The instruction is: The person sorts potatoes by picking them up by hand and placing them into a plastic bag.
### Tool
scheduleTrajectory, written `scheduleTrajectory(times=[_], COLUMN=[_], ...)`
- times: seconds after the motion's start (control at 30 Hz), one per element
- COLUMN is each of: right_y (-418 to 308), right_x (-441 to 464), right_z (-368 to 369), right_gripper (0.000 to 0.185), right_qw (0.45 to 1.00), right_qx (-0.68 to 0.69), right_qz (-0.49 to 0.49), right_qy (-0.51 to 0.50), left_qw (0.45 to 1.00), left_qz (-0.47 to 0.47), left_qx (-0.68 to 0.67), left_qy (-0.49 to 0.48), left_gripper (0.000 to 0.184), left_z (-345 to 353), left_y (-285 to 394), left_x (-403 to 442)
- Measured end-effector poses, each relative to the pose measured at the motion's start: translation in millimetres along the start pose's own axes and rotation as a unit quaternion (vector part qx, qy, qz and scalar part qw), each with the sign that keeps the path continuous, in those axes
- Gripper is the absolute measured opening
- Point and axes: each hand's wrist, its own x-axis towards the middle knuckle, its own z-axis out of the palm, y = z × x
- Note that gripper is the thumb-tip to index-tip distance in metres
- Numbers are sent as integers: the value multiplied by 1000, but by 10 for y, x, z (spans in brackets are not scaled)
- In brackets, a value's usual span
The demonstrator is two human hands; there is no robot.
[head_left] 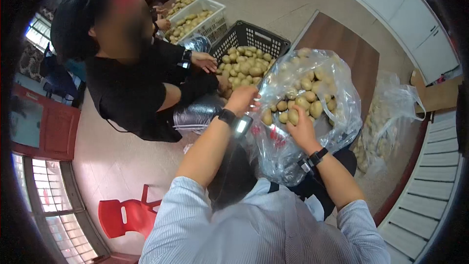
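Observation:
My right hand (303,133) reaches into a large clear plastic bag (346,99) and is closed around a potato (293,117). Several more potatoes (312,99) lie in the bag around that hand. My left hand (244,99) hovers at the bag's left edge, close to the black crate (274,40). Its fingers are slightly curled and apart, with nothing visible in them. Inside the crate is a heap of potatoes (244,63). On its left side, a co-worker in black has one hand (204,61) over the heap and the other low at its edge.
Under the bag stands a brown wooden board or table (337,34). Another clear bag of potatoes (386,124) sits on the floor at the right. White crates (215,11) of potatoes are at the back, near another person. A red chair (128,216) stands at lower left.

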Motion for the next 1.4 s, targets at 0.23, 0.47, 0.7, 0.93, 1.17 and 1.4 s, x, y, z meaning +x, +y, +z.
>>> scheduleTrajectory(times=[0.23,0.47,0.7,0.93,1.17,1.4], right_y=[-60,-173,-288,-123,454,517], right_x=[20,284,390,261,154,163], right_z=[-73,133,240,-47,-341,-315], right_gripper=[54,43,38,34,37,50], right_qw=[997,945,992,998,993,981], right_qx=[66,284,122,29,-110,-183], right_qz=[14,131,-26,-55,-27,-58], right_qy=[-23,-96,-28,-17,32,16], left_qw=[998,993,977,975,992,982], left_qz=[18,-23,-74,68,38,165], left_qx=[54,112,112,99,-124,-84], left_qy=[15,-43,-166,-188,-4,49], left_gripper=[21,39,44,27,35,31], left_z=[47,316,438,142,-59,-517], left_y=[21,127,9,-102,75,-247], left_x=[-104,-225,-134,115,146,530])
